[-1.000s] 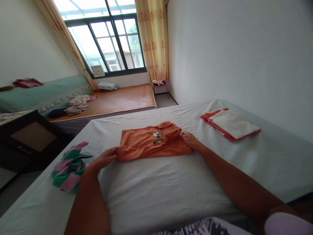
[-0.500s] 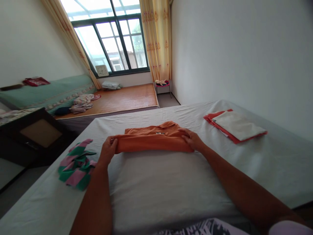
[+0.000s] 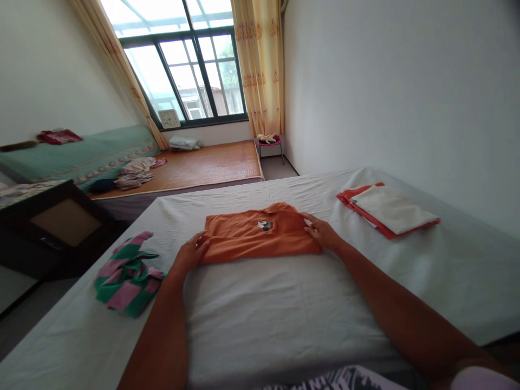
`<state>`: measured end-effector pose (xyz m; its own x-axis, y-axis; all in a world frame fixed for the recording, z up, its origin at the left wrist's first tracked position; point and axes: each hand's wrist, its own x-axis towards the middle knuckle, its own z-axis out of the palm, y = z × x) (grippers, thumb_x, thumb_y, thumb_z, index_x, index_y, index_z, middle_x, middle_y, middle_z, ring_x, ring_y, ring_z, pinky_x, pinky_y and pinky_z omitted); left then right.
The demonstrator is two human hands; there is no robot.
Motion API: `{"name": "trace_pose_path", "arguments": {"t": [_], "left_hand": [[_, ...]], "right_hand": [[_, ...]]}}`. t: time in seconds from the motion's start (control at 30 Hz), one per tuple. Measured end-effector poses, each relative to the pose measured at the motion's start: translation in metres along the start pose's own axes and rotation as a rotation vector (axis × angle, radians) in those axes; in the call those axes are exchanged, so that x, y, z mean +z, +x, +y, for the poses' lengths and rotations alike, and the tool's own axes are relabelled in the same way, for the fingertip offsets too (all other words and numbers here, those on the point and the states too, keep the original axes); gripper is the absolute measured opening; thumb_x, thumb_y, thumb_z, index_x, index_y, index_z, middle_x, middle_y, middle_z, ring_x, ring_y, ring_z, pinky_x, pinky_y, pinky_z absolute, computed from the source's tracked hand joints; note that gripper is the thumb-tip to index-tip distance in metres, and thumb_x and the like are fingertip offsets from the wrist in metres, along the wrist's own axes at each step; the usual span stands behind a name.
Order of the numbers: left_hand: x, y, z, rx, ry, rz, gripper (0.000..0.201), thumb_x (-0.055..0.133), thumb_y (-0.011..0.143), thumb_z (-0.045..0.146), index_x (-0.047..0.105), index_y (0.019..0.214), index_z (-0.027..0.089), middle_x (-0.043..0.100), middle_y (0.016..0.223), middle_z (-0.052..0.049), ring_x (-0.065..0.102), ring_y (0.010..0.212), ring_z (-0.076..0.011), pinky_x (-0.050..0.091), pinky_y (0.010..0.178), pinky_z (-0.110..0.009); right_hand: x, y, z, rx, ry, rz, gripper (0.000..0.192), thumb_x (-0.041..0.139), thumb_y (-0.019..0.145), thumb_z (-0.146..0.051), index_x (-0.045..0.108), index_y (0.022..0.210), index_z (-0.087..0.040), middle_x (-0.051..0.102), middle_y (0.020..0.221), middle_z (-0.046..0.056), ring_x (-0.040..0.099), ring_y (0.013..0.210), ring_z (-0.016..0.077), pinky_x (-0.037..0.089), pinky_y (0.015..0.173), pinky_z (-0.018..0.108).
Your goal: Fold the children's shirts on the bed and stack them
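An orange shirt (image 3: pixel 260 236) with a small cartoon print lies folded flat in the middle of the bed's white sheet (image 3: pixel 284 303). My left hand (image 3: pixel 192 253) holds its near left corner, fingers on the cloth. My right hand (image 3: pixel 322 233) holds the shirt's right edge, fingers spread over the fabric. Both forearms reach across the sheet from the near edge.
A crumpled green and pink striped garment (image 3: pixel 127 273) lies on the sheet to the left. A folded stack of red and cream cloth (image 3: pixel 390 208) sits at the right near the wall. Beyond the bed are a dark table (image 3: pixel 60 222), a wooden platform (image 3: pixel 195 165) and a window.
Both hands lifted the shirt's near part and folded it over. The shirt now lies flat again, shorter, with the print on top. My left hand moved slightly right.
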<state>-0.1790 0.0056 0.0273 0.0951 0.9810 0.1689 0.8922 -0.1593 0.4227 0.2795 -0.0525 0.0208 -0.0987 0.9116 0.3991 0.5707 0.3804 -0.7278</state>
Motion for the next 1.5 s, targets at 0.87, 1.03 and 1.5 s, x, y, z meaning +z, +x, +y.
{"name": "trace_pose_path", "arguments": {"t": [0.87,1.03,1.5], "left_hand": [[-0.038,-0.017,0.022,-0.128,-0.304,-0.312,0.052,0.052,0.074,0.065,0.062,0.082,0.015,0.061,0.062,-0.001,0.055,0.048,-0.0127,0.041,0.046,-0.023],[-0.051,-0.035,0.029,-0.1,-0.231,-0.785,0.04,0.068,0.062,0.055,0.058,0.07,0.017,0.064,0.065,-0.002,0.061,0.058,-0.0171,0.041,0.05,-0.023],[-0.065,-0.041,0.027,0.0,0.198,-0.641,0.019,0.052,0.067,0.022,0.07,0.07,0.02,0.07,0.074,-0.003,0.064,0.074,-0.0209,0.045,0.068,-0.026]], "right_hand": [[-0.034,-0.012,-0.025,0.027,-0.139,-0.259,0.035,0.051,0.087,-0.047,0.07,0.093,-0.018,0.069,0.082,0.004,0.057,0.067,0.0149,0.042,0.063,0.025],[0.0,-0.014,-0.031,-0.073,-0.223,-0.404,0.03,0.048,0.09,-0.039,0.066,0.079,-0.018,0.066,0.072,0.003,0.056,0.064,0.0143,0.038,0.061,0.025],[0.001,-0.016,-0.021,-0.053,-0.151,-0.422,0.028,0.049,0.091,-0.038,0.067,0.086,-0.018,0.068,0.077,0.003,0.059,0.069,0.0159,0.039,0.064,0.025]]}}
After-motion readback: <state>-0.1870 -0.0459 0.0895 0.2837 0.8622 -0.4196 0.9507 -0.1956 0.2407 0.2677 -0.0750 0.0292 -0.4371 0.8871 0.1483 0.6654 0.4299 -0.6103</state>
